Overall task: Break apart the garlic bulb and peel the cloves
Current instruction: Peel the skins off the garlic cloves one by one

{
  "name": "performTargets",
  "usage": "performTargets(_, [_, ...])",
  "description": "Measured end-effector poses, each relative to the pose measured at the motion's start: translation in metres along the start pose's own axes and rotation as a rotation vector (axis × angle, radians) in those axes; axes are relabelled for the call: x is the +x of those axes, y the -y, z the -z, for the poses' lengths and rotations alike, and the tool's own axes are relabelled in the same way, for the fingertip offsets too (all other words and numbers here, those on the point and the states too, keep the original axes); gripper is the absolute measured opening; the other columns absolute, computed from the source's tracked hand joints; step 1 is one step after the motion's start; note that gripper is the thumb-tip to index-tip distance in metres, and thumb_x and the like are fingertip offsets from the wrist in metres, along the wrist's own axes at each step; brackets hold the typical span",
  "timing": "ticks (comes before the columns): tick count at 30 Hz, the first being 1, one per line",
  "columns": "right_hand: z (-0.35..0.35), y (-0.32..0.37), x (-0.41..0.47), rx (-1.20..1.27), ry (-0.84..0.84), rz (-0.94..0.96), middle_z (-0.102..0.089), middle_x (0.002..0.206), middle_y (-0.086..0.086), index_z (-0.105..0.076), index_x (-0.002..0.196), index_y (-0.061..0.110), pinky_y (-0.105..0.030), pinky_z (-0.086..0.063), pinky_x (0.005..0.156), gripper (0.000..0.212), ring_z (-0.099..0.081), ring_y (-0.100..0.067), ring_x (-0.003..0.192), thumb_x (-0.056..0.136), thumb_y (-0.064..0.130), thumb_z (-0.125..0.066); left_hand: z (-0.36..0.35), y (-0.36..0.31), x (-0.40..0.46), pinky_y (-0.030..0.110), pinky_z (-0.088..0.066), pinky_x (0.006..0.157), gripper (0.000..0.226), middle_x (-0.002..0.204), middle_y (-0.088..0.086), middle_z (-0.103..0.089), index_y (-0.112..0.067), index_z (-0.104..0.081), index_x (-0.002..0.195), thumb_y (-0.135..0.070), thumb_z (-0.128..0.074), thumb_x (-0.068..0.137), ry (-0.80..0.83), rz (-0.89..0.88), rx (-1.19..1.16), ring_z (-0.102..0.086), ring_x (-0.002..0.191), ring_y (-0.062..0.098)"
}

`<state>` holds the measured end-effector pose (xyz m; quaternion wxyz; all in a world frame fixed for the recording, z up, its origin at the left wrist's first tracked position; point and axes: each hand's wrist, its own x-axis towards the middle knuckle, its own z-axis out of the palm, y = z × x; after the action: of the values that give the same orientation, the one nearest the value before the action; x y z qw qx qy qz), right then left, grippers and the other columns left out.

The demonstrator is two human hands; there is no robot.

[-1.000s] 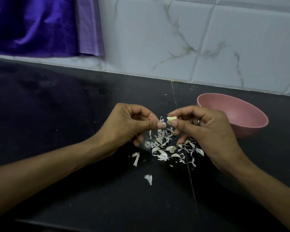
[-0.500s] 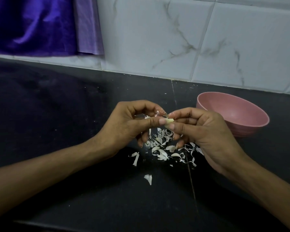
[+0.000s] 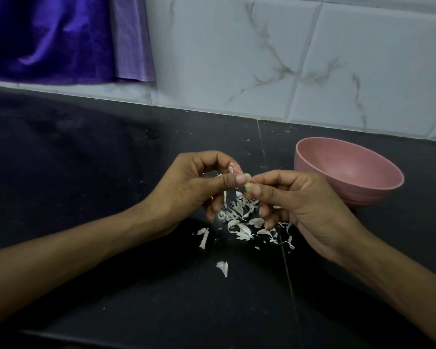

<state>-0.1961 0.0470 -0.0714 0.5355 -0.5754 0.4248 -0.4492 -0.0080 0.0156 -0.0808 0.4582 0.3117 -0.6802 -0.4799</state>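
Your two hands meet above the dark countertop (image 3: 111, 172), and between them sits one small pale garlic clove (image 3: 248, 185), held in the air just over a scatter of papery white skins (image 3: 242, 222). Your right hand (image 3: 305, 205) pinches the clove between thumb and forefinger, so only its upper tip shows. Your left hand (image 3: 186, 190) reaches in from the other side, its thumb tip pressed right against the clove and the forefinger curled down over it; whether it grips the clove itself or a bit of its skin is too small to tell. The other fingers of both hands are curled loosely downward toward the skins. Most skins lie in a heap directly beneath your hands, spread across a seam in the countertop, with one long strip (image 3: 204, 239) lying off to the left of the heap and a single flake (image 3: 222, 267) nearer to you. A pink bowl (image 3: 347, 157) stands on the countertop just beyond your right hand, close to the marbled white tile wall (image 3: 237, 59). A purple cloth (image 3: 48, 39) hangs at the upper left.
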Motion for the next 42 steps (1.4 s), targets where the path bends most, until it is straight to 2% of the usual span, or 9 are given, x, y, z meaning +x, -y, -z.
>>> performTargets(10, [0.002, -0.003, 0.002, -0.011, 0.016, -0.015, -0.072, 0.081, -0.006, -0.077, 0.087, 0.011, -0.021, -0.049, 0.047, 0.022, -0.057, -0.01, 0.056, 0.069, 0.024, -0.076, -0.002, -0.001, -0.001, 0.025, -0.042, 0.04, 0.019, 0.046, -0.001, -0.052, -0.008, -0.06, 0.084, -0.028, -0.062, 0.084, 0.023, -0.024, 0.106, -0.047, 0.035, 0.012])
performTargets(14, [0.001, -0.003, 0.002, -0.064, -0.031, 0.029, -0.073, 0.081, -0.009, -0.077, 0.087, 0.009, -0.022, -0.049, 0.047, 0.024, -0.056, -0.012, 0.055, 0.069, 0.024, -0.077, -0.001, 0.002, -0.002, 0.026, -0.043, 0.041, 0.019, 0.043, 0.001, -0.052, -0.019, -0.061, 0.083, -0.038, -0.062, 0.083, -0.011, -0.09, 0.229, -0.049, 0.035, 0.016])
performTargets(18, [0.002, -0.004, 0.003, -0.073, -0.073, 0.061, -0.071, 0.082, -0.014, -0.076, 0.086, 0.008, -0.022, -0.049, 0.045, 0.023, -0.056, -0.012, 0.053, 0.069, 0.023, -0.077, -0.001, 0.003, -0.003, 0.021, -0.041, 0.04, 0.019, 0.044, -0.001, -0.054, -0.019, -0.06, 0.083, -0.037, -0.061, 0.084, -0.037, -0.126, 0.298, -0.05, 0.035, 0.009])
performTargets(23, [0.005, -0.006, 0.004, -0.056, -0.086, 0.067, -0.072, 0.083, -0.013, -0.075, 0.093, 0.007, -0.021, -0.049, 0.044, 0.022, -0.057, -0.013, 0.053, 0.075, 0.02, -0.073, -0.001, 0.005, -0.002, 0.024, -0.042, 0.04, 0.021, 0.063, -0.004, -0.068, -0.014, -0.062, 0.087, -0.034, -0.066, 0.082, -0.044, -0.127, 0.252, -0.051, 0.037, 0.011])
performTargets(26, [0.006, -0.007, 0.004, -0.063, -0.083, 0.083, -0.072, 0.084, -0.01, -0.075, 0.095, 0.007, -0.022, -0.049, 0.045, 0.021, -0.057, -0.013, 0.054, 0.078, 0.02, -0.071, 0.001, 0.006, -0.002, 0.024, -0.042, 0.039, 0.022, 0.076, 0.005, -0.074, -0.015, -0.061, 0.098, -0.03, -0.067, 0.084, -0.006, -0.137, 0.227, -0.054, 0.038, 0.017])
performTargets(29, [0.006, -0.008, 0.005, -0.059, -0.086, 0.108, -0.073, 0.086, -0.012, -0.074, 0.094, 0.007, -0.022, -0.049, 0.045, 0.023, -0.056, -0.015, 0.054, 0.076, 0.022, -0.071, 0.001, 0.009, 0.0, 0.024, -0.044, 0.039, 0.024, 0.081, 0.003, -0.075, -0.022, -0.057, 0.109, -0.019, -0.066, 0.088, 0.0, -0.127, 0.231, -0.056, 0.039, 0.018])
performTargets(34, [0.009, -0.009, 0.008, -0.069, -0.103, 0.173, -0.072, 0.083, -0.008, -0.074, 0.092, 0.007, -0.024, -0.051, 0.045, 0.019, -0.058, -0.014, 0.054, 0.077, 0.019, -0.072, 0.008, 0.014, 0.004, 0.03, -0.05, 0.04, 0.016, 0.088, -0.003, -0.077, -0.017, -0.065, 0.1, -0.015, -0.069, 0.085, -0.018, -0.167, 0.3, -0.061, 0.042, 0.022])
performTargets(38, [0.011, -0.011, 0.01, -0.082, -0.1, 0.212, -0.069, 0.073, -0.003, -0.073, 0.092, 0.005, -0.026, -0.052, 0.045, 0.014, -0.059, -0.015, 0.053, 0.079, 0.011, -0.073, 0.015, 0.014, 0.007, 0.025, -0.048, 0.039, 0.021, 0.073, -0.003, -0.075, -0.012, -0.072, 0.084, -0.028, -0.077, 0.07, -0.132, -0.179, 0.359, -0.057, 0.039, 0.013])
performTargets(42, [0.012, -0.013, 0.012, -0.133, -0.098, 0.244, -0.068, 0.067, -0.001, -0.072, 0.093, 0.002, -0.025, -0.053, 0.045, 0.014, -0.06, -0.014, 0.052, 0.08, 0.006, -0.074, 0.016, 0.018, 0.009, 0.013, -0.043, 0.044, 0.012, 0.059, -0.013, -0.068, -0.009, -0.076, 0.09, -0.019, -0.073, 0.083, -0.141, -0.225, 0.469, -0.057, 0.039, 0.007])
